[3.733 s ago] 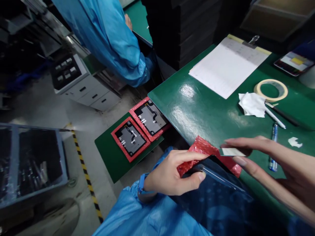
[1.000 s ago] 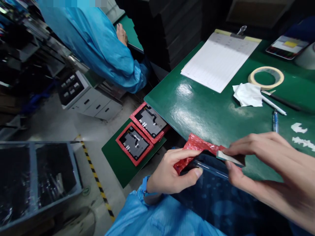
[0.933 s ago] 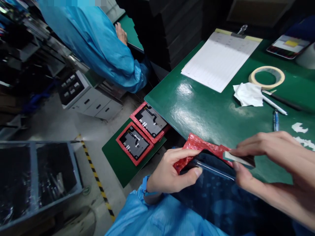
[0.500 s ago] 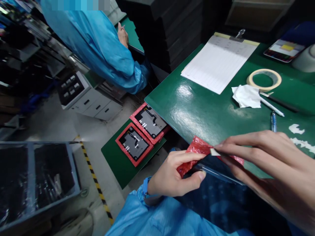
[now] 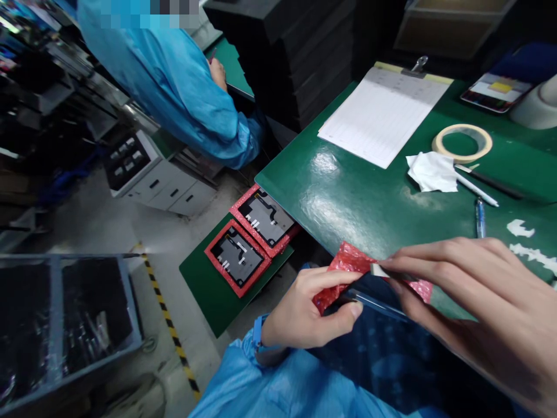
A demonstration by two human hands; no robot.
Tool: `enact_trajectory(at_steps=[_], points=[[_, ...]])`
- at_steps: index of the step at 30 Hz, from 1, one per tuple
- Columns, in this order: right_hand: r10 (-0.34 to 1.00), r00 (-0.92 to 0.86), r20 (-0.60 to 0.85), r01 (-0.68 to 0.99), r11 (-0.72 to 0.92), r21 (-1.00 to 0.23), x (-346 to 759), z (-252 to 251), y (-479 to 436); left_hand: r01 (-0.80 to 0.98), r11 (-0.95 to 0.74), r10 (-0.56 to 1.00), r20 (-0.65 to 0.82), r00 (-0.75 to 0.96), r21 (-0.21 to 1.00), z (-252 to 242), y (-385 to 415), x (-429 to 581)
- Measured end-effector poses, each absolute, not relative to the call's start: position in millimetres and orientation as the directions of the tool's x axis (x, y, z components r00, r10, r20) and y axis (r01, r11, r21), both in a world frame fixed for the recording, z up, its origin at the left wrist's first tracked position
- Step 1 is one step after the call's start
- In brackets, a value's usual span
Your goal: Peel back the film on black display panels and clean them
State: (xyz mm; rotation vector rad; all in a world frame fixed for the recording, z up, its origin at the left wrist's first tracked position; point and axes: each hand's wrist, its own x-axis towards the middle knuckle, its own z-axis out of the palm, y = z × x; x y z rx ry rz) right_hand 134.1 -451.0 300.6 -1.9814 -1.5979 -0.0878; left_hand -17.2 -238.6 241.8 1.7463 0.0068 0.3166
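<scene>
My left hand (image 5: pixel 315 307), a blue band at its wrist, grips the near edge of a dark glossy panel (image 5: pixel 378 305) between thumb and fingers. Red bubble wrap (image 5: pixel 350 258) lies behind and under the panel, pressed by the same fingers. My right hand (image 5: pixel 474 290) is closed over the panel's right part, with its fingertips pinching a small white-ended strip (image 5: pixel 379 270) at the panel's far side. Its exact kind is unclear, and the right fingers hide much of it. The panel's lower part blends into the dark area below.
On the green table (image 5: pixel 369 209) lie a clipboard with papers (image 5: pixel 387 110), a tape roll (image 5: pixel 462 143), a crumpled white cloth (image 5: pixel 432 172), pens (image 5: pixel 480 217) and white scraps (image 5: pixel 520 228). Panels on red bubble wrap (image 5: pixel 238 255) sit lower left. A co-worker's blue sleeve (image 5: pixel 209 110) is beyond.
The view has shifted slightly. My right fingers and thumb have moved a little, showing more of the strip between them. My left hand keeps its grip.
</scene>
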Motion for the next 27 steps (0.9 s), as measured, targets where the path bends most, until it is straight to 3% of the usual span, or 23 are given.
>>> enact_trajectory(at_steps=[5,10,17,22,27], points=[[0.855,0.345,0.388,0.877,-0.147,-0.457,131.0,301.2,-450.4,-0.178,-0.208,0.176,0.216,0.96,0.962,240.4,-237.6,-16.2],[0.866,0.285,0.411,0.913,-0.115,-0.391,132.5,299.1,-450.6,-0.177,-0.232,0.191,0.223,0.956,0.957,238.4,-238.5,-16.5],[0.866,0.297,0.402,0.914,-0.136,-0.382,127.4,297.1,-449.2,-0.152,-0.236,0.192,0.2,0.961,0.96,236.3,-238.0,-17.1],[0.845,0.36,0.396,0.879,-0.165,-0.448,125.6,300.0,-447.6,-0.137,-0.217,0.176,0.177,0.968,0.966,236.4,-236.8,-18.1],[0.85,0.342,0.4,0.902,-0.178,-0.394,124.1,301.9,-444.1,-0.14,-0.252,0.193,0.192,0.962,0.957,236.3,-237.6,-18.8]])
